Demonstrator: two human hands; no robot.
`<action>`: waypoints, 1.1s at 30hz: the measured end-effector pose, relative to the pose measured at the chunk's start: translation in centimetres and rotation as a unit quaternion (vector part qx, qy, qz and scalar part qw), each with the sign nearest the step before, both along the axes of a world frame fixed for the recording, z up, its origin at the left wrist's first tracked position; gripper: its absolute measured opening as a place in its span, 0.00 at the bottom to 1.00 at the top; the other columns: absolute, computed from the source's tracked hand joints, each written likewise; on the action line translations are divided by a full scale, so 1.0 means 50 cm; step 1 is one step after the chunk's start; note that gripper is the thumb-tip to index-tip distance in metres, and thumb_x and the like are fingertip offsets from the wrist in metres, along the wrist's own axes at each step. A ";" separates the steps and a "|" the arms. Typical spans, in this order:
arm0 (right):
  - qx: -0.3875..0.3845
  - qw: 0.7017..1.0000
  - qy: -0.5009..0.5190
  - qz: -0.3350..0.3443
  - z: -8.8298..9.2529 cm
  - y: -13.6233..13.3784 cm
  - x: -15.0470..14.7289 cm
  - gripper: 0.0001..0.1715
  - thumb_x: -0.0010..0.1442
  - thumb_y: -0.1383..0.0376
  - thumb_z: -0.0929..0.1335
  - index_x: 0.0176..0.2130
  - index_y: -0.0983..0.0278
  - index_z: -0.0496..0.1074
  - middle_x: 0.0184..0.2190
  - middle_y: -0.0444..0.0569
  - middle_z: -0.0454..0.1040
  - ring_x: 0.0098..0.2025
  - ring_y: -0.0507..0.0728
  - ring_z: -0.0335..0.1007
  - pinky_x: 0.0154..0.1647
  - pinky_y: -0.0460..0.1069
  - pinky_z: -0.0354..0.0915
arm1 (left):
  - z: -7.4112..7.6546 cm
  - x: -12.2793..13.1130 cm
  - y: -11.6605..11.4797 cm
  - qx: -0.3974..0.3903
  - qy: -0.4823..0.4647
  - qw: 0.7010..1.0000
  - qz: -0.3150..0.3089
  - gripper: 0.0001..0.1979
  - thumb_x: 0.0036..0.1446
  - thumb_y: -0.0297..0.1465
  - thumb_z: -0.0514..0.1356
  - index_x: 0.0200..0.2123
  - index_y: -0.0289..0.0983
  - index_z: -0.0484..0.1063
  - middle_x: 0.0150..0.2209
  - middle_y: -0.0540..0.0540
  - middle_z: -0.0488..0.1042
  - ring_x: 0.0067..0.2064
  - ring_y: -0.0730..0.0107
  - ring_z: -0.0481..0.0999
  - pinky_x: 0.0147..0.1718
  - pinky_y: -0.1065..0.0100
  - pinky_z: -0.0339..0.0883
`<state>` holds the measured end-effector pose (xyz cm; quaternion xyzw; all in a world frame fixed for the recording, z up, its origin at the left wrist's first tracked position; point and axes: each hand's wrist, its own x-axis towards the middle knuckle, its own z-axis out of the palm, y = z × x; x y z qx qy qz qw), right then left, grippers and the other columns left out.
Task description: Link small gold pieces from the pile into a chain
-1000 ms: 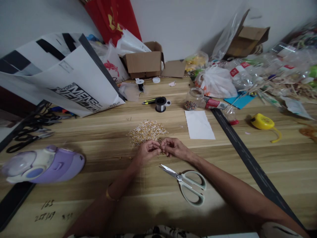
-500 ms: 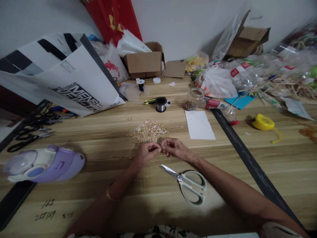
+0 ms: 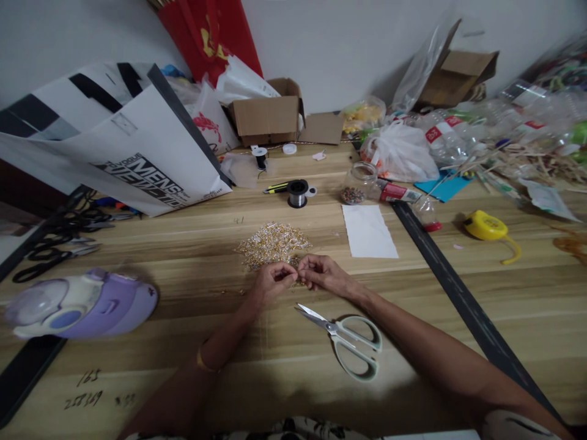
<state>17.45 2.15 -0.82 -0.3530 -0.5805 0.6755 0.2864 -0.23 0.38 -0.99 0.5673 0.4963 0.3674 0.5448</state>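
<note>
Just in front of a heap of small gold and clear beads, my left hand and my right hand meet fingertip to fingertip. Both are closed in a pinch, and whatever lies between the fingers is too small to make out. A few more beads show under and behind the fingers. Below the right hand a pair of scissors with pale handles lies on the wooden table, blades slightly apart and pointing up-left. Beyond the heap stands a spool of silvery wire.
A purple and white water bottle lies at left, near several black-handled pliers. A sheet of white paper, a jar of beads and a yellow tape measure are to the right. A large paper bag stands back left.
</note>
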 end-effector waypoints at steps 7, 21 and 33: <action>-0.008 1.000 0.007 -0.011 -0.004 0.003 0.001 0.18 0.52 0.54 0.69 0.31 0.66 0.67 0.21 0.41 0.67 0.20 0.46 0.62 0.18 0.41 0.60 | 0.010 -0.002 0.001 -0.019 -0.014 1.000 0.005 0.09 0.43 0.33 0.64 0.23 0.32 0.71 0.22 0.49 0.72 0.26 0.75 0.68 0.26 0.75 0.60; -0.022 1.000 0.013 -0.009 -0.002 0.004 0.002 0.18 0.51 0.54 0.70 0.30 0.67 0.67 0.21 0.42 0.67 0.21 0.47 0.63 0.19 0.41 0.61 | 0.004 -0.005 0.001 -0.032 -0.019 0.999 0.025 0.09 0.43 0.33 0.64 0.25 0.32 0.73 0.23 0.49 0.72 0.26 0.76 0.68 0.26 0.75 0.60; -0.008 1.000 0.007 -0.005 -0.011 0.004 0.002 0.14 0.54 0.58 0.68 0.30 0.67 0.67 0.23 0.43 0.69 0.21 0.46 0.64 0.19 0.40 0.62 | -0.004 -0.003 0.002 0.005 0.017 0.999 0.047 0.07 0.42 0.31 0.63 0.24 0.32 0.72 0.23 0.49 0.73 0.26 0.74 0.70 0.28 0.74 0.62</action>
